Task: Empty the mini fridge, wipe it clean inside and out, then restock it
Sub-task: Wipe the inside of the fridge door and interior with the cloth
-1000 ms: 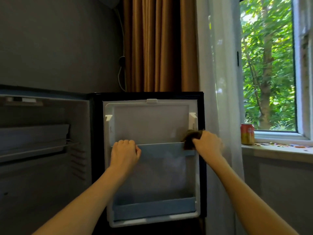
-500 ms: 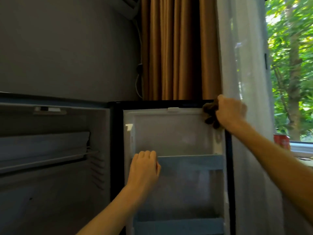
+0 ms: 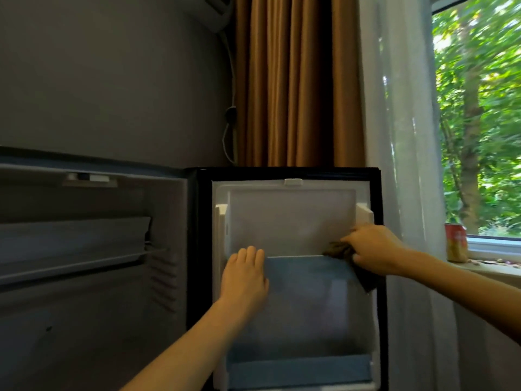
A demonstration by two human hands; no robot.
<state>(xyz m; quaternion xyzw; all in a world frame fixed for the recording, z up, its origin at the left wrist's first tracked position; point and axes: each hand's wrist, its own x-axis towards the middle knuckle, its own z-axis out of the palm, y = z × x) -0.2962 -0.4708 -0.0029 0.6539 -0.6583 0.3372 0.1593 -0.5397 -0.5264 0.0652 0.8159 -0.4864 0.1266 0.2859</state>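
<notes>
Wiping the inner face of the mini fridge door looks like the step in hand. The door stands swung wide beside the fridge cavity, with its white liner facing the camera and its long axis upright. Its 2 bluish door shelves, the upper and the lower, run level across it.

The right hand has its fingers clamped on a dark cloth at the right end of the upper shelf. A loose tail of the cloth hangs below the fist. The cloth is soft and limp, so it is best kept bunched in the palm, or it will drag.

The left hand lies against the liner at the shelf's left end, with its fingers together, fairly straight and pointing up.

The door probably swings easily on its hinge, so it is sensibly braced this way, flat-handed low on the liner. The shelf rails look thin and springy, and hard rubbing might flex or unclip them.

A can stands well apart on the window sill.
</notes>
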